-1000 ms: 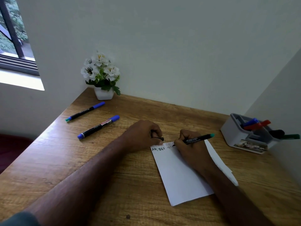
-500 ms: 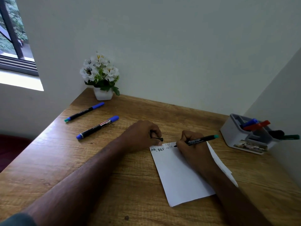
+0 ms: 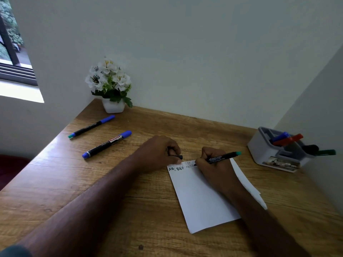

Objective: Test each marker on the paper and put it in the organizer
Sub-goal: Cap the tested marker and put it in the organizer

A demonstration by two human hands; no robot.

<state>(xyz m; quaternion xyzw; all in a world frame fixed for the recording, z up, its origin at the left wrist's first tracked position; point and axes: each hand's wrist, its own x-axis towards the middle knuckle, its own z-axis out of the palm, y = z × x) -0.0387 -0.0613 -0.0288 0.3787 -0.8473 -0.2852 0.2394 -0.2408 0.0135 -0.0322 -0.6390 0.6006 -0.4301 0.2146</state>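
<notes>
Head view: a wooden desk [image 3: 130,191] fills a corner between pale walls, with a window at the far left. A white sheet of paper [image 3: 200,197] lies right of centre, its far edge bearing rows of handwritten letters. At the far right, against the wall, stands a grey organizer [image 3: 263,151] holding a blue marker [image 3: 281,136], a red marker [image 3: 291,139], and a dark green marker [image 3: 324,152] that leans out to the right. A potted plant with white flowers [image 3: 110,86] sits in the far corner. The right hand [image 3: 213,164] rests on the paper, fingers curled round a black marker with a teal end [image 3: 220,158], its tip touching the sheet beside the lettering. The left hand [image 3: 159,153] rests at the paper's far left corner, fingers closed round a small black cap [image 3: 176,157]. On the left of the desk, well apart from the paper, lie two capped markers: a thick blue-capped marker [image 3: 106,144] and, farther off, a thin blue-capped marker [image 3: 91,127].
</notes>
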